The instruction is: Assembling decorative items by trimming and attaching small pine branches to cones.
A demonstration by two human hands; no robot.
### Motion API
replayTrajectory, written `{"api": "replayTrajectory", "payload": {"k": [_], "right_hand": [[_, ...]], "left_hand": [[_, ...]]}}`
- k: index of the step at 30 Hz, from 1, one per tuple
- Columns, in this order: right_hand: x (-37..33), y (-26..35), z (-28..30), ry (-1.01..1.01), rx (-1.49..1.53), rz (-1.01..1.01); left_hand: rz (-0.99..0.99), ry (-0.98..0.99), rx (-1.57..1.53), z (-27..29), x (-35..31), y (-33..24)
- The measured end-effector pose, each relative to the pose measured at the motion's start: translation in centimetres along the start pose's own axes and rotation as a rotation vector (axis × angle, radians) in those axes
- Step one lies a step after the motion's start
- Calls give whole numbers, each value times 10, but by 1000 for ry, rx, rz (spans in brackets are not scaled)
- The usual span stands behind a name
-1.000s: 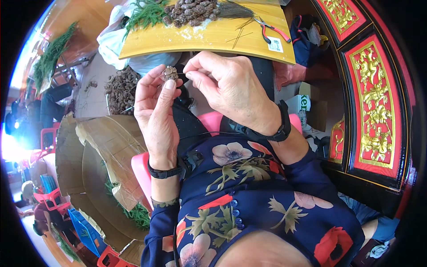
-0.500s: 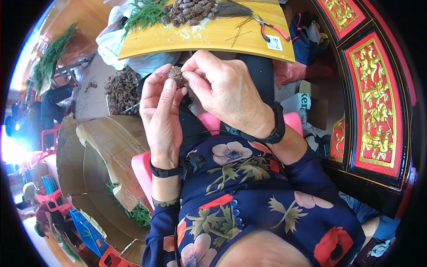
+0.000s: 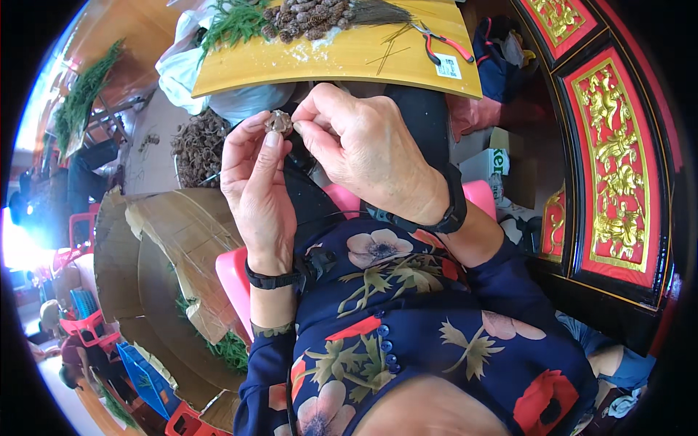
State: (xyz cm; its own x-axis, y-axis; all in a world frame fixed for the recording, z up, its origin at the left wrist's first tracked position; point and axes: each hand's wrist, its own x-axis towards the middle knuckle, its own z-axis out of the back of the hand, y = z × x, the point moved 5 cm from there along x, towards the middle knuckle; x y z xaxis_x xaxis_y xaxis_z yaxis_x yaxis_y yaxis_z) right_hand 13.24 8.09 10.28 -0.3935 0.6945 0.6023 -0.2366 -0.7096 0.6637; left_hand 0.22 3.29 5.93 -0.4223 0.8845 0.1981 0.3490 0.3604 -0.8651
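Between the thumb and fingertips of my left hand [image 3: 256, 178] is a small brown pine cone [image 3: 278, 122], held up over my lap. My right hand [image 3: 378, 149] pinches thumb against forefinger just right of the cone; whatever lies in that pinch is too small to make out. Beyond both hands, a yellow tabletop [image 3: 251, 73] bears a heap of pine cones [image 3: 309, 18], green sprigs [image 3: 236, 23], a bundle of thin dark wires [image 3: 382, 13] with several loose ones, and red-handled pliers [image 3: 454, 47].
A basket of brown cones [image 3: 201, 152] stands on the floor at left. Nearer lies a torn cardboard box [image 3: 120, 254] with greenery [image 3: 231, 352] inside. On the right rises a carved red-and-gold panel [image 3: 614, 167]. Another person's knee [image 3: 607, 361] shows at lower right.
The pine cone has moved slightly left with my left hand and turned, showing a paler side. My right pinch now sits a little farther from it.
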Motion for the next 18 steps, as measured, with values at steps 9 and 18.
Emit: {"api": "replayTrajectory", "payload": {"k": [9, 18], "right_hand": [[0, -3, -2, -67, 52, 33], [1, -7, -1, -21, 68, 2]], "left_hand": [[14, -23, -91, 1, 0, 2], [-18, 12, -84, 2, 4, -1]]}}
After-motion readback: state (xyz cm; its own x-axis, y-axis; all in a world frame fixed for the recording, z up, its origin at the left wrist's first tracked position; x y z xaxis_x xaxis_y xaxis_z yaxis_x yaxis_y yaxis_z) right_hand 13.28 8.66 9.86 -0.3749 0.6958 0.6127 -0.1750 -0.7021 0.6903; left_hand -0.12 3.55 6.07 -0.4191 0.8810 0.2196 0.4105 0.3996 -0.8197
